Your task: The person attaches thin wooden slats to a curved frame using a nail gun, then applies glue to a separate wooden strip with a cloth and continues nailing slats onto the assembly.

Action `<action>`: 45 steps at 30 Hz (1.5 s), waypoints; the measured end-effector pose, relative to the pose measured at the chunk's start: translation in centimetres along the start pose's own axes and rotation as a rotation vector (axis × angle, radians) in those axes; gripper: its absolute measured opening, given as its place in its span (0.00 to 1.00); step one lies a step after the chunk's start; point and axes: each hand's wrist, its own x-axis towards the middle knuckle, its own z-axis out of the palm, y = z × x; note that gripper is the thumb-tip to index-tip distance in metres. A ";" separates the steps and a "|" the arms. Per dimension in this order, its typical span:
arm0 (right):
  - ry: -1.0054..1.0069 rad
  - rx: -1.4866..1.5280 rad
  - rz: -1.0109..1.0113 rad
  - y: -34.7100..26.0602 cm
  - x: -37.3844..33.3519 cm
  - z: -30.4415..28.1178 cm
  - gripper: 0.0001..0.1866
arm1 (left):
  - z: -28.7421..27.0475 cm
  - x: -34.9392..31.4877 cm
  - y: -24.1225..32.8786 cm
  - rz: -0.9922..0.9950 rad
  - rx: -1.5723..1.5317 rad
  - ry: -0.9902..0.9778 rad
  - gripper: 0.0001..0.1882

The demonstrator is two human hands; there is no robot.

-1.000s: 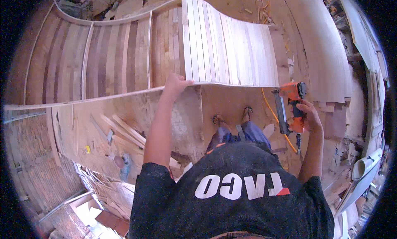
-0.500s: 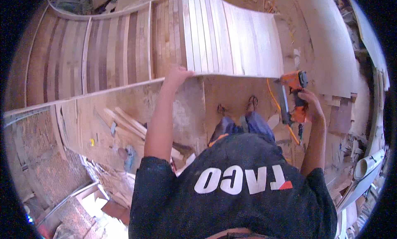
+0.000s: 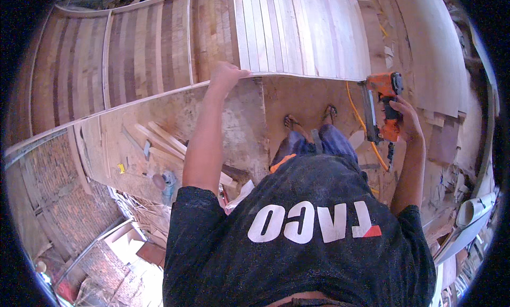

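A long curved wooden panel (image 3: 149, 62), made of many thin slats on a frame, spans the far side from the left rim to right of centre. Its right section of pale slats (image 3: 303, 33) is bright. My left hand (image 3: 227, 77) is closed on the panel's near edge, where the darker and pale sections meet. In my right hand (image 3: 408, 121) is an orange and black nail gun (image 3: 385, 83), gripped by its handle. The gun's nose is at the panel's near right corner; whether it touches cannot be made out. A yellow-orange air hose (image 3: 355, 107) runs behind it.
Wood strips (image 3: 162, 137), a blue power tool (image 3: 169, 184) and a small yellow object (image 3: 122, 169) lie on the floor at left. Large thin sheets (image 3: 430, 57) and wood scraps line the right. My feet (image 3: 330, 113) are below the panel's near edge.
The panel, both hands and the nail gun sit higher in the picture, mostly as the view tilts. The left hand stays on the edge, and the gun stays at the right corner.
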 end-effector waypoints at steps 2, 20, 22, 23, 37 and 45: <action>0.015 -0.022 -0.010 -0.1 -0.3 -0.1 0.23 | -0.3 0.1 0.2 0.002 0.040 -0.035 0.19; -0.590 -0.721 -0.312 1.2 -1.1 21.6 0.28 | -1.3 -0.6 -2.0 0.156 -0.223 -0.011 0.17; -0.542 -1.136 -0.768 2.6 -0.7 23.5 0.35 | -1.3 -0.5 -2.1 0.166 -0.222 -0.013 0.16; -0.588 -1.156 -0.789 2.9 -0.6 24.5 0.42 | -1.3 -0.4 -2.8 0.179 -0.221 0.005 0.16; -0.556 -1.610 -0.704 5.0 0.1 30.4 0.48 | -0.4 1.1 -2.7 0.060 -0.183 -0.140 0.19; -0.466 -1.633 -0.772 5.5 0.8 30.7 0.46 | -0.3 1.1 -2.2 0.084 -0.248 -0.060 0.13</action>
